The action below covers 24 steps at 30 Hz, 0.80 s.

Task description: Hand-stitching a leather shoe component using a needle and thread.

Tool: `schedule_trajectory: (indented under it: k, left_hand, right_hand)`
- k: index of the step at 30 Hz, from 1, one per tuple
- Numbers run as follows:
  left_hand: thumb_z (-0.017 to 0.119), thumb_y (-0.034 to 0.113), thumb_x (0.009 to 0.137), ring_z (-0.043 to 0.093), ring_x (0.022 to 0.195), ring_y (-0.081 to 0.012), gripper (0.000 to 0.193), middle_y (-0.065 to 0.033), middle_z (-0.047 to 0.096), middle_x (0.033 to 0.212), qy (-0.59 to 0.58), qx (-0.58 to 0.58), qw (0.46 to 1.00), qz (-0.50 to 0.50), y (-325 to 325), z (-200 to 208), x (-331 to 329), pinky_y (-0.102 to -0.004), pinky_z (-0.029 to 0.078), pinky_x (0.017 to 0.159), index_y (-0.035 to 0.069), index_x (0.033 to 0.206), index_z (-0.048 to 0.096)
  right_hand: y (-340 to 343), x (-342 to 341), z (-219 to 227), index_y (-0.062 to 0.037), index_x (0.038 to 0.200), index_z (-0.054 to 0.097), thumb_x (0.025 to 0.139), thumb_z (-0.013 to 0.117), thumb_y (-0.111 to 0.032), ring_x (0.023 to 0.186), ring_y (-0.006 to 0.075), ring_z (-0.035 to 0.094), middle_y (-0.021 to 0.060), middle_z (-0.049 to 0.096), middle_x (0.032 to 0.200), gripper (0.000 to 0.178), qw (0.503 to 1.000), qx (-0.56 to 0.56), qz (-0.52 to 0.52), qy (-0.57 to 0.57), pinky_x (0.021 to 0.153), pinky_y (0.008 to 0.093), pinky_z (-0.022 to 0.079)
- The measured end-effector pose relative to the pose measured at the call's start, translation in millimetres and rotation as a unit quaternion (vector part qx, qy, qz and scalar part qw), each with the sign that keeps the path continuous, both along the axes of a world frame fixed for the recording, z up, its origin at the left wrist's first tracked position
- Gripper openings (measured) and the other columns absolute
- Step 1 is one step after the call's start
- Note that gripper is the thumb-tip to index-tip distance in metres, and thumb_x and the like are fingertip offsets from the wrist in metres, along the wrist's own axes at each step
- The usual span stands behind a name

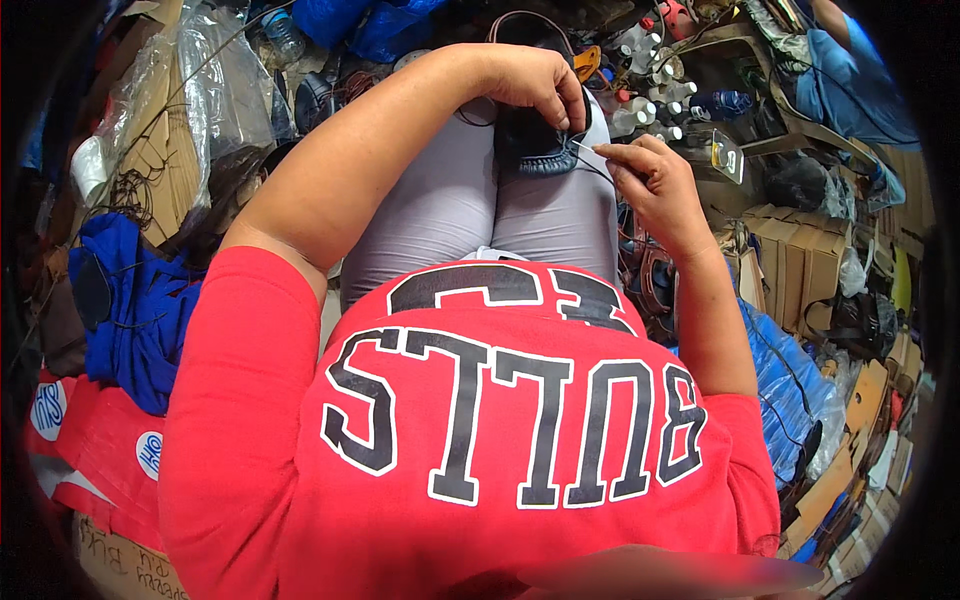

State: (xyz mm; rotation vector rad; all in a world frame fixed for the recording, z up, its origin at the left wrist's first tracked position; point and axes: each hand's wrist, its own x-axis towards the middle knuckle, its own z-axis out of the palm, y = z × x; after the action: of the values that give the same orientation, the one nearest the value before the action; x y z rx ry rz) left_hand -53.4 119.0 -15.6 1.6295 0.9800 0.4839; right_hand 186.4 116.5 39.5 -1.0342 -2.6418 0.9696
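A black shoe [545, 158] with a gathered seam along its toe lies across my lap, between my grey-trousered thighs. Bent over its top from the left, my left hand [540, 88] has its fingertips closed at the shoe's edge; whether they pinch the leather or a thread is hidden. Just right of the toe, my right hand [655, 185] pinches a thin pale needle-like tool [584, 147] between thumb and forefinger, its tip close to the seam. A dark thread [600, 172] runs from the shoe toward my right hand.
Several small bottles [660, 95] stand beyond my right knee, near a metal-framed stand [790, 130]. Stacked cardboard [790, 255] and blue plastic [775, 370] lie at the right. Blue cloth [140, 310], red packaging [100, 430] and clear plastic sheeting [225, 90] crowd the left.
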Motion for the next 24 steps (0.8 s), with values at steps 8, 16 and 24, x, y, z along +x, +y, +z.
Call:
schedule_trajectory:
  k: [8,16,24]
  left_hand:
    - [0.067,0.006,0.074,0.06,0.091,-0.0173,0.027,-0.0068,0.066,0.096,-0.01,-0.012,1.0,-0.021,2,1,-2,-0.027,0.044,0.087,0.003,0.101,0.07]
    - [0.066,0.006,0.073,0.059,0.091,-0.0172,0.028,-0.0069,0.065,0.094,-0.017,-0.008,1.0,-0.018,3,1,-1,-0.0272,0.044,0.086,0.003,0.1,0.07]
    - [0.066,0.007,0.073,0.059,0.091,-0.0173,0.027,-0.007,0.064,0.094,-0.008,-0.008,1.0,-0.015,1,0,-1,-0.0271,0.043,0.086,0.003,0.1,0.071]
  right_hand:
    - [0,-4,1,-0.0079,0.099,0.069,0.079,0.061,-0.006,0.069,0.0231,0.058,0.0099,0.056,0.075,0.022,0.999,0.023,-0.001,-0.03,0.064,0.0314,0.045]
    - [5,5,-33,-0.0084,0.102,0.069,0.08,0.063,-0.005,0.071,0.0142,0.056,0.0054,0.057,0.076,0.023,0.993,-0.09,-0.033,0.065,0.066,0.0257,0.044]
    - [18,-4,-12,-0.0084,0.1,0.07,0.08,0.063,-0.004,0.073,0.0154,0.055,0.0052,0.056,0.077,0.022,0.998,-0.052,0.018,0.005,0.066,0.026,0.044]
